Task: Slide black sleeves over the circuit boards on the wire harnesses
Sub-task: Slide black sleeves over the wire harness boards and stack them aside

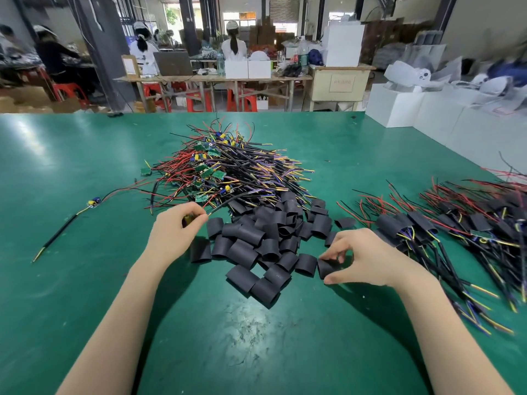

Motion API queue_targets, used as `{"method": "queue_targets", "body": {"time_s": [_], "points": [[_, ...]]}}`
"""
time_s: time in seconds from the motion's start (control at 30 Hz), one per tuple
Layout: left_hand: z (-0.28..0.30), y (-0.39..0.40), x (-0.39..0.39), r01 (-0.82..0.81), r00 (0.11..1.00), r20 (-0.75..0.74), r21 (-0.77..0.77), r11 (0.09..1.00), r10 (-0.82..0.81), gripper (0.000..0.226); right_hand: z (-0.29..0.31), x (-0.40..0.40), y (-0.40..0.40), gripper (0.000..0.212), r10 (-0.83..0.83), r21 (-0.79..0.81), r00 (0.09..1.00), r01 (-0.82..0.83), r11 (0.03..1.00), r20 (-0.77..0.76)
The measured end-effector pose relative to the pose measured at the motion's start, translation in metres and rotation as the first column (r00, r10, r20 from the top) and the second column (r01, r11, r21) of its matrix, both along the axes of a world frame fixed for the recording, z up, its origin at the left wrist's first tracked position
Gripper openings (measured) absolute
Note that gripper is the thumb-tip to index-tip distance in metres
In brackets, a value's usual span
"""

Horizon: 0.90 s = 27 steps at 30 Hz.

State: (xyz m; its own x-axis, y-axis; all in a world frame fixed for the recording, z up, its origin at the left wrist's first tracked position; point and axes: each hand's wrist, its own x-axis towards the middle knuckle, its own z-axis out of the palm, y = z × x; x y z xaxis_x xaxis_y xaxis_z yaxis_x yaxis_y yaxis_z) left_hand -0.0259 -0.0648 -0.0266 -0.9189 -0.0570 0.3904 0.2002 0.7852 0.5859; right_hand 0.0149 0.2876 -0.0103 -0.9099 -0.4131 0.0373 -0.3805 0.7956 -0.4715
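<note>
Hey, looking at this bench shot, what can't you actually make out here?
Head view only:
- What the left hand grips: only a yellowish bit shows, its fingers cover the rest.
- The far end of the sleeve pinched by the right hand: fingers hide it.
- The finished harnesses: cut off by the right edge and blurred.
- Boards deep in the wire pile: buried under wires, parts too small to read.

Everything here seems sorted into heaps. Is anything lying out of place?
One thing: a single wire harness lies alone at the left of the green table, apart from the big unsleeved pile, its small board still bare. One loose black sleeve also sits just off the sleeve heap. Nothing looks damaged.
</note>
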Motion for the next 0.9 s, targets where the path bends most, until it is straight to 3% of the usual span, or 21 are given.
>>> {"method": "queue_targets", "body": {"time_s": [0.1, 0.2, 0.4, 0.57, 0.9], "points": [[0.007, 0.003, 0.005, 0.144, 0.989, -0.001, 0.233, 0.962, -0.147, 0.012, -0.001, 0.000, 0.000, 0.034, 0.018, 0.007, 1.000, -0.018, 1.000, 0.002], [0.016, 0.010, 0.013, 0.304, 0.934, 0.027, 0.462, 0.834, -0.355, 0.017, -0.002, -0.001, 0.001, 0.030, 0.030, 0.028, 0.999, -0.030, 0.999, -0.019], [0.024, 0.021, 0.027, 0.544, 0.799, 0.112, 0.283, 0.790, -0.590, 0.017, 0.003, -0.001, -0.002, 0.019, 0.007, 0.071, 0.977, 0.008, 0.997, -0.213], [0.021, 0.027, 0.028, 0.560, 0.770, 0.163, 0.292, 0.775, -0.617, 0.015, 0.011, 0.003, -0.005, 0.006, -0.078, -0.124, 0.927, 0.034, 0.992, -0.366], [0.015, 0.026, 0.025, 0.525, 0.777, 0.199, 0.318, 0.789, -0.598, 0.015, 0.013, 0.008, -0.011, 0.023, -0.078, -0.217, 0.905, -0.016, 0.976, -0.419]]}}
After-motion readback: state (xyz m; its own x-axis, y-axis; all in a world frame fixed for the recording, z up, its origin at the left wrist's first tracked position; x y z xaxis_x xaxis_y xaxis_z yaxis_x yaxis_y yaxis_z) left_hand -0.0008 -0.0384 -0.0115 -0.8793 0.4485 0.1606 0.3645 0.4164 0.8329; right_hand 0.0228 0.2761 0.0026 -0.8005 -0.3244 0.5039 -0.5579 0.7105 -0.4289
